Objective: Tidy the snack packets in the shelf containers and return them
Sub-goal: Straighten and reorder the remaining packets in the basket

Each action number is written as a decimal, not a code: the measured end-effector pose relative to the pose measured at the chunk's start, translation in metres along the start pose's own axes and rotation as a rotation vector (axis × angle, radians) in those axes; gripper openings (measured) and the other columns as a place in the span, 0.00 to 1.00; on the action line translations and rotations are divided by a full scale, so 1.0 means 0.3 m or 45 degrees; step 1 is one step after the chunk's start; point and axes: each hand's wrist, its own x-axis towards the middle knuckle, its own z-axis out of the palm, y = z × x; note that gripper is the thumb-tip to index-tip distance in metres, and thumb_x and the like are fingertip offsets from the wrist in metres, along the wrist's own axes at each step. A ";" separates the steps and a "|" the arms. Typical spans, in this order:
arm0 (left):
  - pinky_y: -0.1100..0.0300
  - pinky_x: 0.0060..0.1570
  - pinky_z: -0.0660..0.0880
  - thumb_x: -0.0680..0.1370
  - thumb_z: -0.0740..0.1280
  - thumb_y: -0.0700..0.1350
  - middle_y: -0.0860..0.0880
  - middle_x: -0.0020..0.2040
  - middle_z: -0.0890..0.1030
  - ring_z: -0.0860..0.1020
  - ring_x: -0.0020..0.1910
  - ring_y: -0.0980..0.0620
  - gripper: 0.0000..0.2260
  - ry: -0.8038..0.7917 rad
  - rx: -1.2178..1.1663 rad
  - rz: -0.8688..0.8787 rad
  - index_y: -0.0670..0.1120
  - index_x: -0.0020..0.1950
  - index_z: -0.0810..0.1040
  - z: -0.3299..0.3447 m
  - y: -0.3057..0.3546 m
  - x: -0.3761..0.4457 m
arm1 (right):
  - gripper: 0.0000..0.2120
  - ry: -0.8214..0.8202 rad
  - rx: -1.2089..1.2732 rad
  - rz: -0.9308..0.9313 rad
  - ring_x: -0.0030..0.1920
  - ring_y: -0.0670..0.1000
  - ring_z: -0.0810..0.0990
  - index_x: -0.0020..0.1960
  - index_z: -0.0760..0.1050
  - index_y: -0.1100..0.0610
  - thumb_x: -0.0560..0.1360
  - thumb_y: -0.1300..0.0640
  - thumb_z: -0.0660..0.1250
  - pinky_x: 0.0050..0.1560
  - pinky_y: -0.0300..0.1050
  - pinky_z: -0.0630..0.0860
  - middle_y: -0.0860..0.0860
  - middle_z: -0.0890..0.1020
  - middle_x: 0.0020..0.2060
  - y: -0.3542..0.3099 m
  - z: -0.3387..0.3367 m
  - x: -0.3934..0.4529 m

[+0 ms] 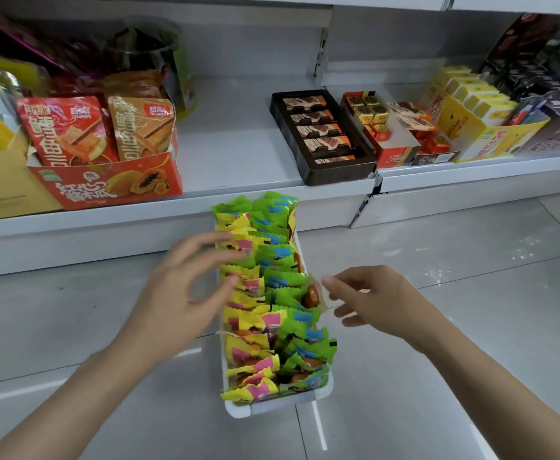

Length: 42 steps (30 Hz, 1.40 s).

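The white container (238, 408) sits on the floor below the shelf (238, 151), its yellow and green snack packets (265, 293) mostly in two rows, so tidying looks nearly done and the return remains. The left hand (185, 290) rests spread fingertips on the yellow row; the right hand (371, 300) hovers, possibly pinching a clear wrapper. The far end is hard to make out.

Two bare forearms are showing from the bottom corners of the view, with no sleeve reaching into sight on either. The left hand (175, 293) and the right hand (376, 298) are wearing no gloves, rings, watches or bands on their wrists.
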 end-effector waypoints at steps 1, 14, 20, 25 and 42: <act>0.63 0.68 0.66 0.78 0.71 0.49 0.53 0.64 0.76 0.73 0.65 0.58 0.12 0.073 -0.033 -0.153 0.52 0.61 0.80 -0.015 -0.015 -0.009 | 0.24 -0.014 0.042 0.015 0.41 0.46 0.86 0.48 0.83 0.47 0.64 0.29 0.68 0.47 0.47 0.84 0.45 0.86 0.43 0.011 0.002 -0.004; 0.69 0.52 0.75 0.66 0.72 0.64 0.68 0.53 0.82 0.79 0.55 0.69 0.23 -0.403 -0.657 -0.928 0.62 0.59 0.77 0.055 -0.038 -0.070 | 0.27 -0.403 0.269 0.237 0.60 0.49 0.79 0.57 0.82 0.45 0.68 0.29 0.65 0.61 0.57 0.79 0.39 0.84 0.54 0.025 0.088 0.051; 0.53 0.65 0.74 0.65 0.75 0.68 0.61 0.58 0.82 0.79 0.60 0.61 0.31 -0.390 -0.752 -0.968 0.61 0.66 0.76 0.057 -0.032 -0.077 | 0.22 -0.362 0.219 0.185 0.55 0.42 0.81 0.52 0.81 0.43 0.69 0.29 0.63 0.46 0.40 0.80 0.39 0.85 0.52 -0.016 0.096 0.027; 0.54 0.72 0.67 0.54 0.77 0.74 0.65 0.71 0.71 0.67 0.72 0.61 0.52 -0.458 -0.666 -1.010 0.64 0.75 0.64 0.062 -0.029 -0.225 | 0.26 -0.568 0.212 0.003 0.59 0.34 0.78 0.61 0.72 0.26 0.64 0.29 0.72 0.58 0.36 0.76 0.33 0.81 0.58 0.086 0.114 -0.094; 0.72 0.49 0.74 0.65 0.78 0.63 0.66 0.64 0.77 0.74 0.63 0.69 0.38 -0.182 -0.919 -1.033 0.72 0.70 0.63 0.229 0.058 -0.446 | 0.32 -0.097 0.549 -0.026 0.62 0.43 0.79 0.69 0.72 0.39 0.66 0.42 0.75 0.61 0.42 0.78 0.42 0.81 0.61 0.294 0.290 -0.215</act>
